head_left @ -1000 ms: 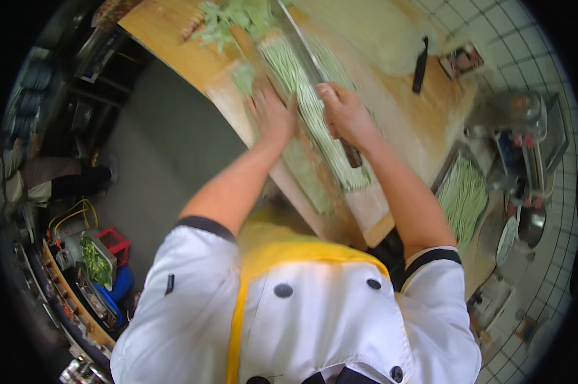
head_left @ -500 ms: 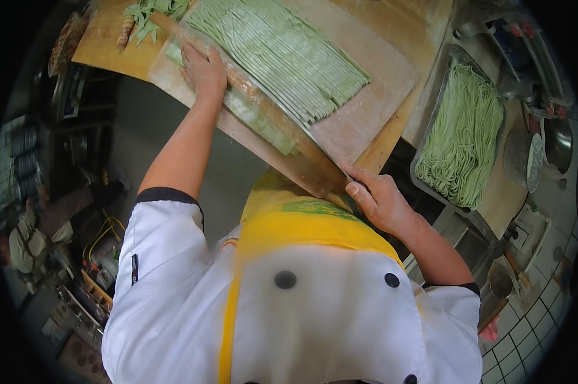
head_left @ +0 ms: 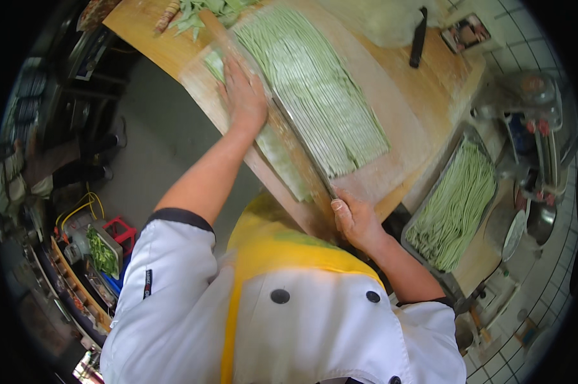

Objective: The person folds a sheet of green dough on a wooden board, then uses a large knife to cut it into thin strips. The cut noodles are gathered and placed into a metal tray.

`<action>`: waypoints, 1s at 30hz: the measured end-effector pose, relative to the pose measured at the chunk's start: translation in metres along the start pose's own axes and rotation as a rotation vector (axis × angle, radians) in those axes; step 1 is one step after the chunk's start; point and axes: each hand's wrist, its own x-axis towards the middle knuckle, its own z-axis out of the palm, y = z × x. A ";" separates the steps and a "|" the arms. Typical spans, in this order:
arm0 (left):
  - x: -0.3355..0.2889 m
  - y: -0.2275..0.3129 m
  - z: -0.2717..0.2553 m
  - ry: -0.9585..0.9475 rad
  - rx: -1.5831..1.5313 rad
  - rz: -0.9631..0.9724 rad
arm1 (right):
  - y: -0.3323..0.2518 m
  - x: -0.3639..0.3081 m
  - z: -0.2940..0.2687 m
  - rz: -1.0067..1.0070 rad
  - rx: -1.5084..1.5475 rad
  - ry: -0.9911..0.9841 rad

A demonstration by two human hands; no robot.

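Observation:
My left hand (head_left: 246,102) lies flat, fingers stretched out, on a long wooden strip (head_left: 282,125) that crosses a flat green dough sheet (head_left: 281,163). Closed round the handle of a long-bladed knife (head_left: 311,155) is my right hand (head_left: 356,221), at the near end of the strip. The blade runs along the strip's right side; much of the handle is hidden in my fist. To the right of the blade, thin green noodle strands (head_left: 321,96) lie side by side on a floured board (head_left: 401,131).
A metal tray (head_left: 439,173) of heaped green noodles (head_left: 458,205) stands at right. Leafy green dough scraps (head_left: 206,13) lie at the table's far left. A black-handled tool (head_left: 418,38) rests at the far right. A person (head_left: 39,163) is at far left, near a red basket (head_left: 119,232).
The whole view has shifted, bringing more of the table's far right into sight. My left hand still rests on the strip, and my right hand keeps its grip on the knife.

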 end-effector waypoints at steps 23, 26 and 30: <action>0.002 0.003 -0.002 0.069 -0.181 -0.128 | -0.116 0.136 -0.015 -0.024 0.044 0.169; 0.005 0.004 0.004 0.068 -0.060 -0.098 | -0.085 0.062 -0.022 -0.009 0.026 0.141; 0.010 -0.014 0.001 0.027 -0.196 -0.039 | -0.048 -0.019 -0.006 0.049 -0.033 0.123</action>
